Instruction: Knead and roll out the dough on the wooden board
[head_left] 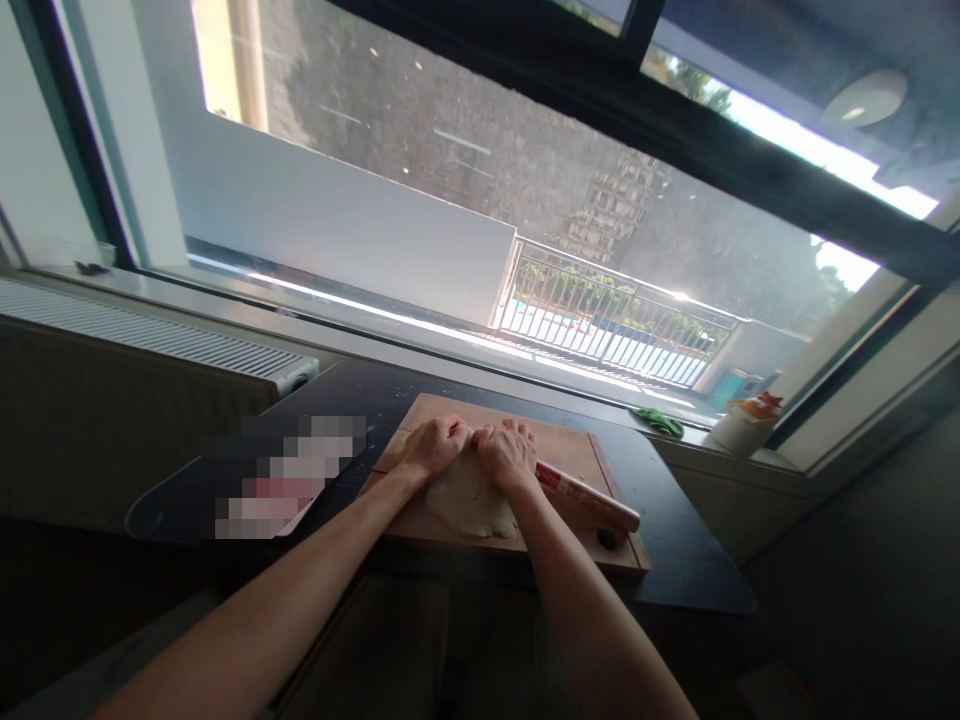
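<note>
A flat sheet of pale dough (469,495) lies on the wooden cutting board (574,440). Across its far part runs a wooden rolling pin (589,497) with a red printed band, slanting down to the right; its right end sticks out over the board. My right hand (508,455) is closed over the pin near its middle. Just left of it, my left hand (436,445) is curled in a fist in line with the pin's left part, which it covers. Both forearms reach in from the bottom edge, and the right one hides the dough's right side.
The board rests on a dark table (675,540). A pixelated pale and red item (289,490) lies left of the board. On the sill behind are a green cloth (658,421) and a white container (741,430). A radiator (150,330) stands at left, below the large window.
</note>
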